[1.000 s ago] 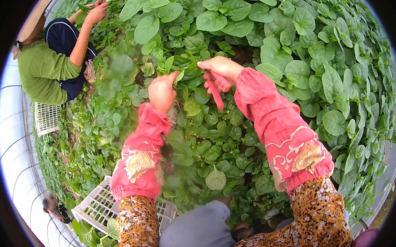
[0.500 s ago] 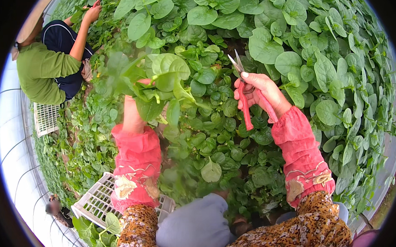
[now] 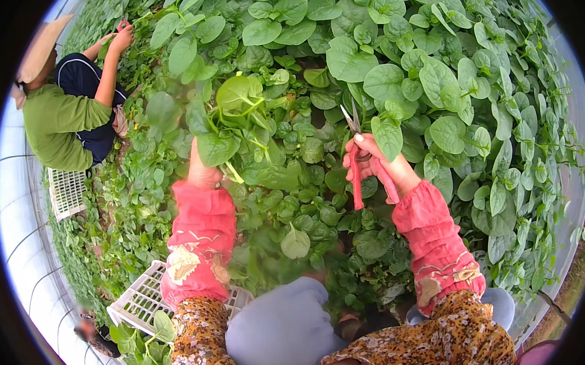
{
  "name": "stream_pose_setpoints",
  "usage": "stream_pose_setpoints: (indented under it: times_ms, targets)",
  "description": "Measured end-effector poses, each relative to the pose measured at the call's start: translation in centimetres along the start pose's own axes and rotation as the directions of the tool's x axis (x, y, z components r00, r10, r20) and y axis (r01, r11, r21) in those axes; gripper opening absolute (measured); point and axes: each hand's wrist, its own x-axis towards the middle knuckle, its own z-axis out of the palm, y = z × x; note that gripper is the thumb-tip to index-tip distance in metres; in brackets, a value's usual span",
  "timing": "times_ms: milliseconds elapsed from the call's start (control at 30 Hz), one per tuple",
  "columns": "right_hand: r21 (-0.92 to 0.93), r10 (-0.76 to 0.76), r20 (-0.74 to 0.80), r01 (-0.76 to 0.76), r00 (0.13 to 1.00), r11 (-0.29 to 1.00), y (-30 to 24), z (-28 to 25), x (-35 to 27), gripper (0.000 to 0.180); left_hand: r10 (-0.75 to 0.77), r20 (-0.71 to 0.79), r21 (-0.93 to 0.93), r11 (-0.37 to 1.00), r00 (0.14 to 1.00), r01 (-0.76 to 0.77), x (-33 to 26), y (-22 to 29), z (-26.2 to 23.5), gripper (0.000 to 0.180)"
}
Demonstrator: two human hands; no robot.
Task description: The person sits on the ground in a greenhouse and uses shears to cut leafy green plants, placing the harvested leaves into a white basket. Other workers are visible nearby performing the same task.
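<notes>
In my left hand is a bunch of cut leafy green stems, its broad leaves hiding most of my fingers. My right hand is wrapped round red-handled pruning shears. Their pointed metal blades stick up and away from me, slightly apart, beside the leafy plants on the right. One broad leaf hangs in front of part of my right hand. Low greens cover the bed between my two hands.
A white slatted crate stands by my left forearm, with picked greens next to it. At the far left a co-worker in green crouches, cutting tool in hand, near another white crate. Plastic sheeting curves along the left.
My right hand and the shears have moved slightly down and nearer the tall plants. The bunch in my left hand has turned, showing more stems. The view has shifted a little.
</notes>
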Motion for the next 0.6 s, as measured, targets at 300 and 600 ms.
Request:
stream_pose_setpoints:
  times_ms: [300, 600]
  targets:
    - [-0.043, 0.031, 0.161, -0.024, 0.986, 0.999, 3.1, 2.0, -6.0, 0.035, 0.180, -0.307, 0.480, 0.877, 0.935, -0.011, -23.7, 21.0, -9.1, 0.031]
    - [-0.202, 0.116, 0.239, -0.068, 0.964, 0.977, 6.7, 6.5, -11.3, 0.029, 0.009, -0.798, 0.345, 0.826, 0.603, 0.445, -53.2, 24.8, -17.1, 0.041]
